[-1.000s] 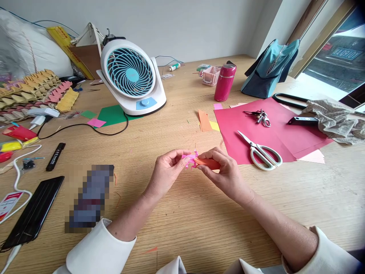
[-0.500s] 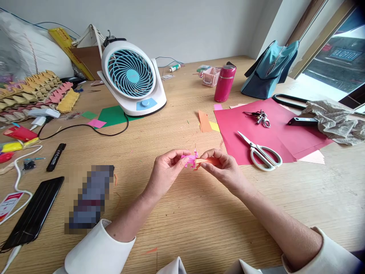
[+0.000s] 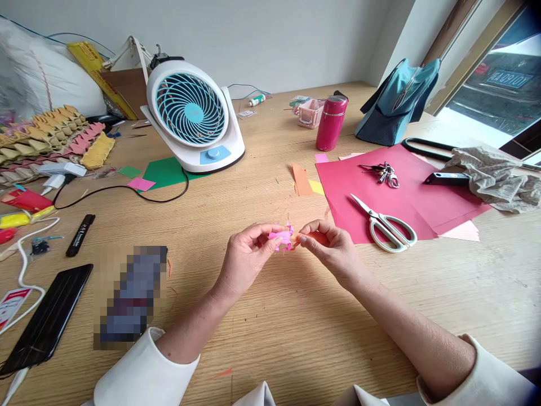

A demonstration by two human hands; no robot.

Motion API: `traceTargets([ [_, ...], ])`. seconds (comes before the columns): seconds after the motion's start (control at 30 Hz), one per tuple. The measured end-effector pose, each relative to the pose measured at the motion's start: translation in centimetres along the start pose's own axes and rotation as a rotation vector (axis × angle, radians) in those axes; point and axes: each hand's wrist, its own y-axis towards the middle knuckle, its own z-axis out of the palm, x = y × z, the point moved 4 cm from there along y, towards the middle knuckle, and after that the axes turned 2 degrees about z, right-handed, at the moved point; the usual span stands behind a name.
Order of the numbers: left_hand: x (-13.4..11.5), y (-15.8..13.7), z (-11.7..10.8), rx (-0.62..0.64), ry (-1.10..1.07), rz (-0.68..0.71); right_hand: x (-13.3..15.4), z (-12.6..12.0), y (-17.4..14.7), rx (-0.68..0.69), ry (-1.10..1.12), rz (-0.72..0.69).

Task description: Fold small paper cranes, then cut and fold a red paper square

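Between thumb and fingers, my left hand point(image 3: 249, 251) pinches a small piece of pink paper point(image 3: 279, 239) with cut, curling edges. My right hand point(image 3: 332, 248) is closed on a strip of orange paper point(image 3: 318, 237), partly hidden by the fingers. The two papers meet, or nearly meet, end to end above the wooden table point(image 3: 270, 316); whether they are joined I cannot tell. To the right of my right hand lie white-handled scissors point(image 3: 391, 231), partly on a red sheet point(image 3: 350, 180).
A white and blue fan point(image 3: 194, 118) stands at the back left. Behind the red sheet are a pink flask point(image 3: 332, 123) and a blue bag point(image 3: 395, 107). Keys point(image 3: 386, 175) lie on the sheet. At left are a black marker point(image 3: 80, 235) and a black phone point(image 3: 46, 318).
The orange strip's tip has shifted slightly within the pink paper's cut end, and less orange shows there. Both hands keep their grip. The whole view has shifted a little.
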Motion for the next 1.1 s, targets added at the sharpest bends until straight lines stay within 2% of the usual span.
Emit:
traceTargets([
  [0.1, -0.2, -0.2, 0.2, 0.025, 0.014, 0.036, 0.1, 0.0, 0.0, 0.001, 0.019, -0.002],
  [0.17, -0.4, -0.3, 0.3, 0.03, 0.097, 0.092, 0.1, -0.1, 0.0, 0.001, 0.01, -0.002],
  [0.6, -2.0, -1.1, 0.4, 0.0, 0.681, 0.57, 0.4, -0.2, 0.0, 0.029, -0.089, 0.014],
  [0.97, -1.9, -0.9, 0.4, 0.037, 0.816, 0.744, -0.7, -0.3, 0.2, 0.068, -0.075, 0.089],
  [1.1, -1.8, -0.8, 0.4, 0.064, 0.858, 0.77, -0.7, -0.3, 0.4, 0.093, -0.111, 0.059],
])
